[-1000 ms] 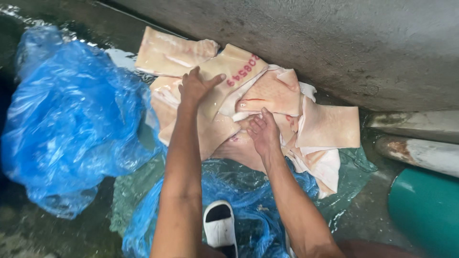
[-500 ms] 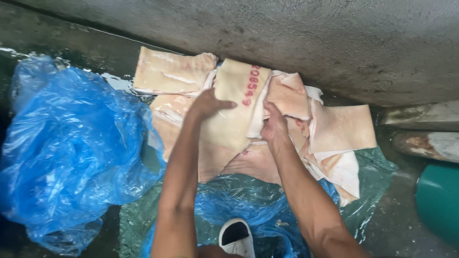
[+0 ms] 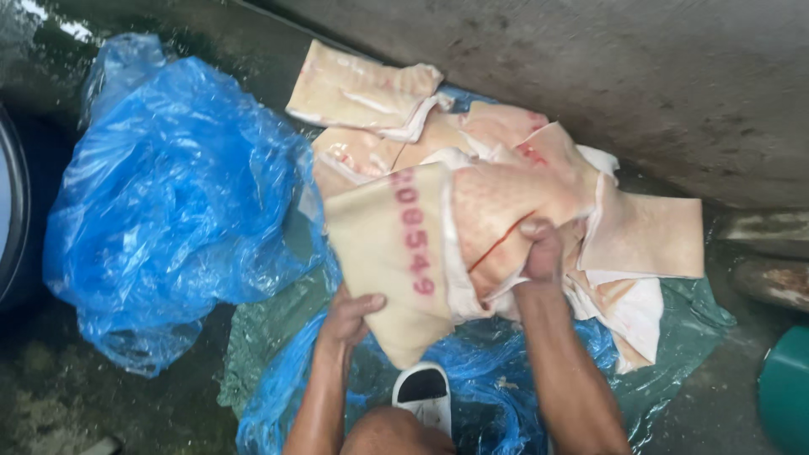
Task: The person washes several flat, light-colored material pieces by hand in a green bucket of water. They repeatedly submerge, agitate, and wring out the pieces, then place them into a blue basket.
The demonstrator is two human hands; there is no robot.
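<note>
Your left hand [image 3: 352,313] and right hand [image 3: 542,250] both grip the big pale slab [image 3: 438,253] on the pile beside the blue bag [image 3: 173,202], so lift it evenly and hold tight.

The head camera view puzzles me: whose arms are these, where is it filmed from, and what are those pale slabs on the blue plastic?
There is no machine here. A person wears a camera on the head, so you look down along that person's own bare arms. The left hand grips the lower edge of a large pale slab of raw skin-on meat that bears a red stamp. The right hand is closed on a neighbouring pinkish slab. More such slabs lie piled beside a grey concrete wall, on blue plastic sheeting spread over wet ground. A crumpled blue plastic bag sits to the left. The person's white and black sandal shows at the bottom, and a green container at the right edge.
</note>
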